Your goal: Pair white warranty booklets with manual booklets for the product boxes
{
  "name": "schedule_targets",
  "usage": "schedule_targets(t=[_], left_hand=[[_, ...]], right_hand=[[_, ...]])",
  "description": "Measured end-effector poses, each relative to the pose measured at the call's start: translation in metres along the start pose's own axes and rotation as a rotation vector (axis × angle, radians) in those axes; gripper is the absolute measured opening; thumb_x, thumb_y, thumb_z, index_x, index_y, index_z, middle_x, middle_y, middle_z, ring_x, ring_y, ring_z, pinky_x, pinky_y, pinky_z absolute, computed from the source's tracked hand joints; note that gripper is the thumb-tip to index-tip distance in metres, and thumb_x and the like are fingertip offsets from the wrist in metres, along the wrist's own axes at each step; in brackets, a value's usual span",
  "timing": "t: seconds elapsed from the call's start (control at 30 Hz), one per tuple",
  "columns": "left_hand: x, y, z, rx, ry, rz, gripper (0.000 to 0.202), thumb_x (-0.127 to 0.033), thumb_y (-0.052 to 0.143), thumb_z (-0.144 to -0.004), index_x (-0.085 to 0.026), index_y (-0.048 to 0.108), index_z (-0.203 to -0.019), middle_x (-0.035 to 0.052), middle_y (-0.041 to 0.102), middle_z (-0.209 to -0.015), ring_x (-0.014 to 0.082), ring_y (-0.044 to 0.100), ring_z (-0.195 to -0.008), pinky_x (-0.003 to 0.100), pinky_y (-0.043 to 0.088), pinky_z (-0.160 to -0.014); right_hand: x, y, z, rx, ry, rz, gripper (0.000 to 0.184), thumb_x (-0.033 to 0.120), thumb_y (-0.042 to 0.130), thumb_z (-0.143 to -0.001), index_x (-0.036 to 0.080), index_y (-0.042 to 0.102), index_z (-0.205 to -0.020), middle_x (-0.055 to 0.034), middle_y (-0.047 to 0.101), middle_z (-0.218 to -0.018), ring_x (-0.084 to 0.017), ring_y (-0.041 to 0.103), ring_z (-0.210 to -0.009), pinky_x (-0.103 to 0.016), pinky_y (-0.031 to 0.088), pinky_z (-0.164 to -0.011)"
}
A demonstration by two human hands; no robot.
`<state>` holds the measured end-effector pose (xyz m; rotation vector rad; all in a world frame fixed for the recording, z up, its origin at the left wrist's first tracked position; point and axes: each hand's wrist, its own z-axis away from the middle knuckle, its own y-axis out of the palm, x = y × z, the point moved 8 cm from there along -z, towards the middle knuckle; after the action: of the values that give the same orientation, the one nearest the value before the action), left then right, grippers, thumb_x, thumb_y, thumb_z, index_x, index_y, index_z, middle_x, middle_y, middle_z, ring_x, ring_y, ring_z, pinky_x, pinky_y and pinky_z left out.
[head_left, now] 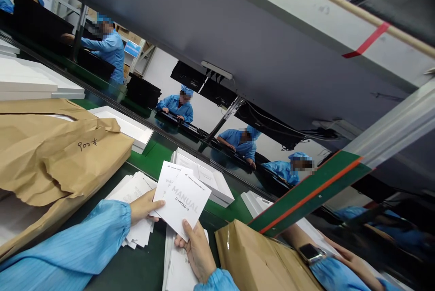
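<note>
My left hand [144, 207] pinches the edge of a white printed leaflet [167, 172], partly covered by the manual. In my right hand [199, 252] is a white manual [190, 193] marked "MANUAL" and "HYTAB", gripped at its lower edge between thumb and fingers. The two papers overlap in front of me. Beneath my left hand lies a loose, fanned pile of white leaflets [141, 234]. Under my right hand is a neater stack of white booklets [176, 268].
A torn brown paper package [81, 155] lies at left, a brown carton [261, 254] at right. Open white boxes [207, 175] rest on the green conveyor [154, 150]. A slanted post [312, 191] and overhead shelf [238, 19] frame the bench. Beside the carton are a co-worker's arms [335, 273].
</note>
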<state>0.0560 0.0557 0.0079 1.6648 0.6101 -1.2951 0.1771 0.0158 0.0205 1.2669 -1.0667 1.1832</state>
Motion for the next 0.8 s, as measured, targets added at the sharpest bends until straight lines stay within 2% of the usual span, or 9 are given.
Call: schedule_targets(t=[0.13, 0.3, 0.37, 0.47, 0.63, 0.8], left_hand=[[-0.001, 0.004, 0.001, 0.028, 0.003, -0.022, 0.055, -0.044, 0.05, -0.064, -0.018, 0.034, -0.11, 0.0058, 0.06, -0.08, 0.0139, 0.056, -0.061, 0.019, 0.038, -0.046], [-0.001, 0.004, 0.0, 0.029, 0.017, -0.018, 0.056, -0.046, 0.046, -0.066, -0.018, 0.03, -0.112, 0.0057, 0.062, -0.074, 0.0159, 0.058, -0.06, 0.021, 0.039, -0.048], [0.001, 0.003, -0.001, 0.026, 0.005, -0.026, 0.058, -0.046, 0.047, -0.065, -0.018, 0.029, -0.113, 0.0061, 0.062, -0.074, 0.0167, 0.059, -0.06, 0.021, 0.039, -0.048], [0.001, 0.003, -0.001, 0.025, -0.01, -0.039, 0.061, -0.046, 0.049, -0.064, -0.017, 0.028, -0.113, 0.0067, 0.062, -0.073, 0.0173, 0.059, -0.06, 0.022, 0.039, -0.047], [-0.003, 0.006, 0.001, 0.054, 0.039, -0.027, 0.059, -0.046, 0.048, -0.065, -0.017, 0.03, -0.112, 0.0065, 0.062, -0.074, 0.0168, 0.059, -0.061, 0.022, 0.04, -0.048], [0.002, 0.003, -0.003, 0.06, 0.042, -0.038, 0.06, -0.047, 0.048, -0.065, -0.016, 0.028, -0.112, 0.0067, 0.062, -0.074, 0.0165, 0.059, -0.059, 0.021, 0.039, -0.047]], right_hand=[[-0.001, -0.002, -0.001, -0.012, -0.017, 0.011, 0.039, 0.038, 0.059, -0.062, 0.017, 0.047, -0.092, 0.0001, 0.057, -0.061, -0.007, 0.044, -0.038, -0.02, 0.033, -0.037], [-0.008, -0.004, -0.002, -0.03, 0.003, 0.144, 0.041, 0.049, 0.052, -0.063, 0.015, 0.044, -0.085, 0.0025, 0.052, -0.049, -0.004, 0.035, -0.027, -0.015, 0.019, -0.027], [-0.009, -0.005, -0.002, -0.041, 0.004, 0.188, 0.043, 0.052, 0.047, -0.065, 0.015, 0.043, -0.085, 0.0028, 0.051, -0.046, -0.004, 0.035, -0.025, -0.015, 0.016, -0.026], [-0.01, -0.006, -0.002, -0.056, -0.016, 0.221, 0.044, 0.054, 0.044, -0.065, 0.014, 0.042, -0.084, 0.0032, 0.051, -0.044, -0.003, 0.034, -0.025, -0.015, 0.017, -0.026], [-0.013, -0.01, -0.004, -0.066, -0.037, 0.245, 0.044, 0.054, 0.043, -0.066, 0.015, 0.04, -0.085, 0.0032, 0.051, -0.044, -0.004, 0.036, -0.026, -0.015, 0.019, -0.026], [-0.019, -0.013, -0.007, -0.061, -0.016, 0.227, 0.046, 0.054, 0.045, -0.064, 0.015, 0.04, -0.088, 0.0036, 0.05, -0.044, -0.006, 0.038, -0.026, -0.016, 0.023, -0.026]])
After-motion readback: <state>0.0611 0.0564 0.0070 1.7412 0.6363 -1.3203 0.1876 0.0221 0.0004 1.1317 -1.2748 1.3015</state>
